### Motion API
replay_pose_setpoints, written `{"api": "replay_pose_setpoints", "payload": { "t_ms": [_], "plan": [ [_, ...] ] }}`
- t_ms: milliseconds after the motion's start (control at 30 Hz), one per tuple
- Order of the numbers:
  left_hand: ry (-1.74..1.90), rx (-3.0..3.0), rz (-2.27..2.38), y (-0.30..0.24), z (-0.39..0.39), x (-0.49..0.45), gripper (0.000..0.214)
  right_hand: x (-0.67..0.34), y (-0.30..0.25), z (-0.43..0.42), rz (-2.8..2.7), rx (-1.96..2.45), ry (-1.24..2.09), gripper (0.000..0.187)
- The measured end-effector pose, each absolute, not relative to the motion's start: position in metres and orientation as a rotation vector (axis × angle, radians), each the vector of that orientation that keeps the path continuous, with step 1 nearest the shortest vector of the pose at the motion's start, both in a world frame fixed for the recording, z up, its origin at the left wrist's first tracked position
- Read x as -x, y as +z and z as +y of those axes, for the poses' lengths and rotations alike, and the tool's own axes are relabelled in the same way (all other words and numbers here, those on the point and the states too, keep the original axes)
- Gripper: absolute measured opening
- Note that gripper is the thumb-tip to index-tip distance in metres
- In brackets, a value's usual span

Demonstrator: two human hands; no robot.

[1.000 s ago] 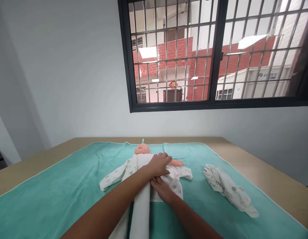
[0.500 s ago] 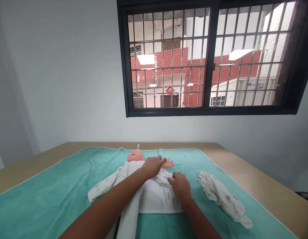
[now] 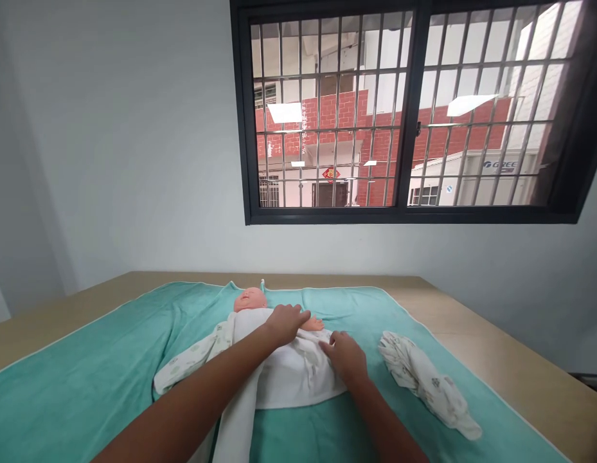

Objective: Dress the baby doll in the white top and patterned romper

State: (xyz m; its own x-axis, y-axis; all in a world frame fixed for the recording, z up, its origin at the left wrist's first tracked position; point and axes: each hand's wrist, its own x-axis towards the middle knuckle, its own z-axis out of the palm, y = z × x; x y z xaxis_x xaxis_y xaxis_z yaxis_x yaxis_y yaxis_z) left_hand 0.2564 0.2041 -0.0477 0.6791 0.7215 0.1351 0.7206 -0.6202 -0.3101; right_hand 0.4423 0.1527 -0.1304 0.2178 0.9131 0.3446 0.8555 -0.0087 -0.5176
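A baby doll [image 3: 250, 299] lies on its back on a green towel [image 3: 105, 350], its head away from me. White clothing [image 3: 288, 382] covers its body, and a leaf-printed sleeve [image 3: 196, 361] stretches out to the left. My left hand [image 3: 286, 325] reaches across the doll, closed around its bare arm; the doll's hand [image 3: 312, 323] sticks out past my fingers. How far my fingers wrap under is hidden. My right hand [image 3: 345, 357] pinches the bunched edge of the white clothing at the doll's right-hand side in the view.
A crumpled printed white cloth [image 3: 430, 384] rests on the towel at the right. The towel covers much of a wooden table [image 3: 476, 325], which stands against a grey wall [image 3: 134, 154] with a barred window [image 3: 327, 128] above.
The doll and its clothing have shifted a little to the left, with my left hand moving along on the arm. My right hand has moved slightly left, still at the cloth.
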Motion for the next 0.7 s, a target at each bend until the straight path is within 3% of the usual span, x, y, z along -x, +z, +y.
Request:
{"api": "replay_pose_setpoints", "payload": {
  "t_ms": [133, 333, 467, 700],
  "plan": [
    [-0.042, 2.535, -1.176, -0.045, 0.206, -0.255, 0.037, -0.435, -0.132, 0.156, -1.582, 1.708, 0.17, 0.019],
    [0.003, 2.569, -1.138, -0.047, 0.203, -0.253, 0.037, -0.44, -0.132, 0.165, -1.283, 1.522, 0.431, 0.039],
    [0.08, 2.597, -1.163, -0.055, 0.202, -0.257, 0.02, -0.45, -0.131, 0.17, -1.13, 1.4, 0.637, 0.052],
    [0.047, 2.529, -1.449, -0.07, 0.207, -0.275, 0.015, -0.437, -0.101, 0.155, -0.745, 0.883, 1.22, 0.054]
  ]
}}
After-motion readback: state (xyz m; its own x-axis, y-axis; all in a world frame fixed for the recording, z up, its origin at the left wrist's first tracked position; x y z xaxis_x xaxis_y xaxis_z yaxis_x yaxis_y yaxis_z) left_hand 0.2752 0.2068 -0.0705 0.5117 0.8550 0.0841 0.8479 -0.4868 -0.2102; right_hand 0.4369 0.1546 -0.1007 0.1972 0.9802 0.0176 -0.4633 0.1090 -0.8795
